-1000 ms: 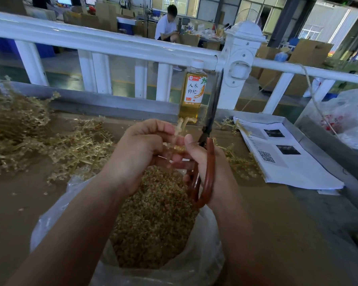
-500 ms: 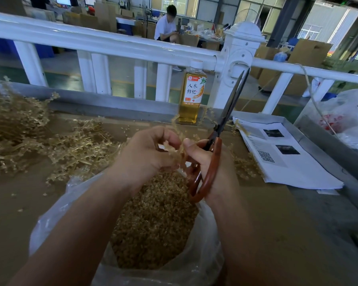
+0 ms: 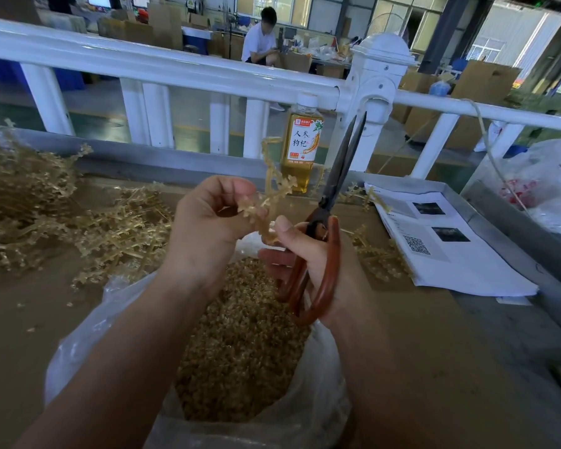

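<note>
So I'm prob midway: left hand (image 3: 208, 222) is pinching a gold plastic sprig (image 3: 274, 186), right hand (image 3: 308, 254) is gripping scissors (image 3: 337, 179); the bag (image 3: 88, 335) is holding lots of clipped bits (image 3: 240, 358), big uncut pile (image 3: 39, 202) is waiting.

A bag (image 3: 88, 345) of cut bits (image 3: 240, 351) sits at the table's (image 3: 20, 319) near edge. Above it the left hand (image 3: 208, 222) holds a sprig (image 3: 274, 186), with scissors (image 3: 337, 176) in the right hand (image 3: 308, 254) just beside. A heap of stems (image 3: 46, 215) lies toward the left edge, papers (image 3: 450, 254) toward the right, a bottle (image 3: 300, 147) at the far edge before a railing (image 3: 175, 69).
</note>
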### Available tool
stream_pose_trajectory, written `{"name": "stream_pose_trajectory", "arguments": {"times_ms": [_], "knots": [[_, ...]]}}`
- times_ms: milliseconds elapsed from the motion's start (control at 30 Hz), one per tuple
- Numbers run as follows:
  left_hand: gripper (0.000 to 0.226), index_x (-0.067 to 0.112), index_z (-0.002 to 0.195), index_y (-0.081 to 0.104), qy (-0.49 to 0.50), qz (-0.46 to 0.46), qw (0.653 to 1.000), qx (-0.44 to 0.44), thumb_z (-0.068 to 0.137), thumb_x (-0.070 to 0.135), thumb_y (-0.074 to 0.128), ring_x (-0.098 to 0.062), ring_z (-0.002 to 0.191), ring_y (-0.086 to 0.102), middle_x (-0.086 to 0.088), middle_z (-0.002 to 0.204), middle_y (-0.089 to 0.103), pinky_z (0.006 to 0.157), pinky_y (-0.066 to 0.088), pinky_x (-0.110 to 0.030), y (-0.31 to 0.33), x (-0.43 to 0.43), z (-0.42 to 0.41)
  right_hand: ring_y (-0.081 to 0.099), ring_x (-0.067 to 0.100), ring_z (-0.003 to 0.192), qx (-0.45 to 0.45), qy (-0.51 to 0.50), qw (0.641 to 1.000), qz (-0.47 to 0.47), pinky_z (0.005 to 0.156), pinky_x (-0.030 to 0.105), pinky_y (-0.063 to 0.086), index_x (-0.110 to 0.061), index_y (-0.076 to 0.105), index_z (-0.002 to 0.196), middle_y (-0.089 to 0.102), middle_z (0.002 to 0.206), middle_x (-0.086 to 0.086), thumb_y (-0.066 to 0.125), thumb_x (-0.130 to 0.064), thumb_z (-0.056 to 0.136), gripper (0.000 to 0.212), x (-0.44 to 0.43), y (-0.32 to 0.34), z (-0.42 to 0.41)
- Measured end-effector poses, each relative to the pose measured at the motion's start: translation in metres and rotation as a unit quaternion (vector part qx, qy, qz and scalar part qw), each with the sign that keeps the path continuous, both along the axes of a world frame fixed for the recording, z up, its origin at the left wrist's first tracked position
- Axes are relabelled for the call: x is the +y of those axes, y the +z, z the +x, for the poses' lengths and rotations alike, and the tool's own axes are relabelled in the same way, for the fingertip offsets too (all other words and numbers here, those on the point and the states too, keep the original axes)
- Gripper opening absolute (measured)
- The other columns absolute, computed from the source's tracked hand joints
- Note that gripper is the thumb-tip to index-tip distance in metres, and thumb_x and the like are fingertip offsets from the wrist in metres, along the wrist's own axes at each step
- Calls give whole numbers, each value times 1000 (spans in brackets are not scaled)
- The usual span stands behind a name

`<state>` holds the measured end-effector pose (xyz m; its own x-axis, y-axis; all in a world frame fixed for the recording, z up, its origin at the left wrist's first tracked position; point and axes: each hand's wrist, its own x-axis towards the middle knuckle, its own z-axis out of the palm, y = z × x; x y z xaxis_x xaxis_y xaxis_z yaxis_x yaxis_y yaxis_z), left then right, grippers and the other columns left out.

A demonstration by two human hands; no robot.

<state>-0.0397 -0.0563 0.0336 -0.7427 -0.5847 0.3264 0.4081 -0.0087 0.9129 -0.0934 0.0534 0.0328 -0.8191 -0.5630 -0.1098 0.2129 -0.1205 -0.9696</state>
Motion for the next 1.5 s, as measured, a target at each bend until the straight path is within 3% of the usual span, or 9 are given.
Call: {"name": "stream_pose_trajectory", "arguments": {"times_ms": [200, 300, 500, 667, 800, 1000, 1133, 1300, 1500], "knots": [[36, 13, 76, 59, -21, 19, 999, -43, 68, -22, 59, -11, 62, 61, 10, 57, 62, 61, 54, -26, 0, -5, 2, 63, 15, 52, 32, -78, 996, -22, 53, 29, 52, -14, 50, 65, 61, 52, -3, 68, 8, 75, 30, 2, 2, -1], [36, 11, 77, 58, -21, 54, 998, -38, 68, -24, 55, -7, 60, 65, 7, 59, 65, 54, 53, -19, 2, -9, 3, 59, 16, 55, 36, -105, 993, -45, 57, 30, 51, -13, 45, 71, 58, 57, -3, 61, 16, 78, 34, 4, 5, -5], [30, 9, 82, 56, -41, 141, 989, -7, 77, -20, 49, -10, 59, 64, 1, 62, 67, 56, 53, -19, 5, -14, 4, 65, 14, 55, 45, -111, 992, -49, 61, 27, 56, -11, 46, 78, 61, 64, 1, 63, 13, 78, 29, 4, 4, -7], [33, 9, 84, 57, -63, 139, 988, -14, 77, -21, 45, -10, 55, 61, 1, 59, 66, 53, 51, -18, 6, -16, 4, 69, 23, 79, 30, -120, 991, -55, 77, 33, 58, -8, 47, 82, 66, 80, 6, 69, 0, 79, 23, 2, -1, -10], [33, 8, 88, 56, -123, 137, 982, -31, 61, -11, 51, -11, 54, 62, -2, 61, 66, 47, 48, -17, 9, -21, 8, 70, 24, 87, 13, -125, 986, -106, 69, 28, 59, -6, 49, 91, 65, 95, 17, 67, -5, 81, 21, 4, -1, -10], [31, 6, 86, 56, -99, 101, 987, -81, 74, -21, 47, -11, 54, 63, -4, 61, 67, 41, 43, -16, 6, -25, 9, 69, 16, 61, 0, -101, 974, -202, 63, 26, 58, -10, 47, 76, 67, 62, 0, 60, 7, 82, 23, 7, 2, -8], [26, 5, 83, 55, -69, 98, 989, -83, 75, -19, 52, -10, 52, 63, -3, 60, 68, 41, 44, -15, 5, -24, 7, 68, 13, 58, 16, -108, 973, -202, 62, 22, 57, -10, 46, 78, 66, 60, -1, 59, 10, 82, 23, 8, 2, -8], [19, 7, 78, 55, -7, 139, 989, -49, 75, -12, 58, -7, 46, 60, 2, 54, 65, 46, 47, -13, 5, -27, 6, 68, 15, 58, 9, -109, 975, -191, 63, 25, 59, -9, 47, 82, 63, 78, 13, 56, 10, 84, 21, 6, 2, -7], [18, 7, 78, 61, -28, 129, 990, -54, 90, 7, 49, -10, 58, 68, -2, 63, 71, 46, 50, -16, 6, -33, 11, 67, 16, 55, -2, -126, 972, -199, 56, 24, 56, -10, 47, 79, 65, 70, 9, 54, 11, 86, 23, 7, 2, -7]]}}
